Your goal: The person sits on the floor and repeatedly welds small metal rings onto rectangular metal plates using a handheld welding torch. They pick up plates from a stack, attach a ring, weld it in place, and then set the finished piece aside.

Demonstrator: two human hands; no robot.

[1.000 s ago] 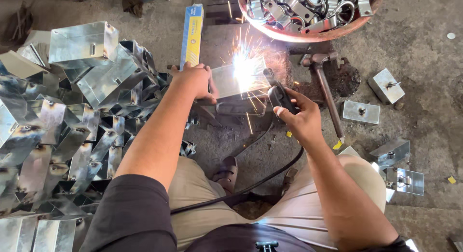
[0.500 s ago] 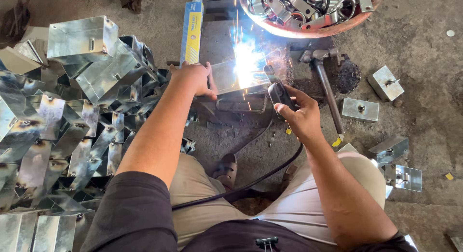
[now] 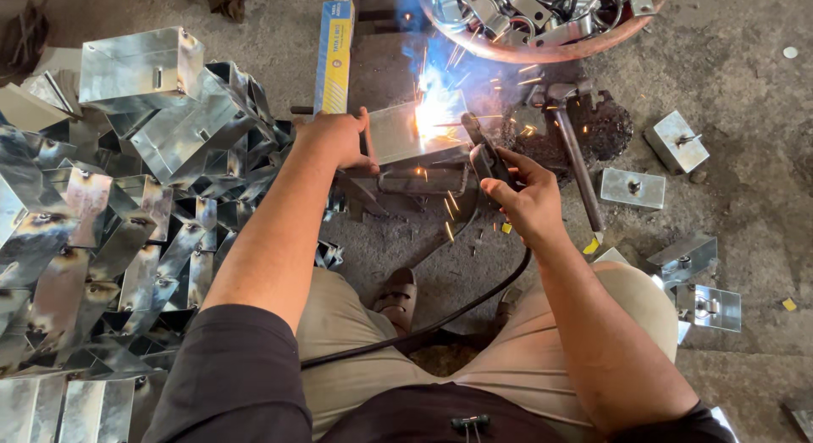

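So the person's sitting low, knees apart, working right on a rough grey concrete floor (image 3: 745,62); it's gritty, stained, with a dark scorched patch (image 3: 605,130) just right of the weld spot. No worktop here, everything sits on the ground.

Left hand (image 3: 339,138) is clamped on the near left edge of a shiny folded sheet-metal piece (image 3: 402,134), pinning it on a darker steel block (image 3: 423,179); right hand (image 3: 525,197) is closed around a black electrode holder (image 3: 487,159), with the rod angled up-left to the far right corner of the piece, where there's a white-blue arc (image 3: 432,113) throwing sparks and a bit of blue smoke. A black cable (image 3: 440,320) runs from the holder back between the legs.

To the left there's a big messy heap of galvanised brackets (image 3: 127,197); a blue and yellow box (image 3: 334,53) stands on end just beyond the left hand. Up top is a reddish round basin (image 3: 542,49) full of small metal parts; a hammer (image 3: 572,146) lies just right of the arc, head near the basin. A few small finished boxes (image 3: 673,142) are scattered well apart on the right.
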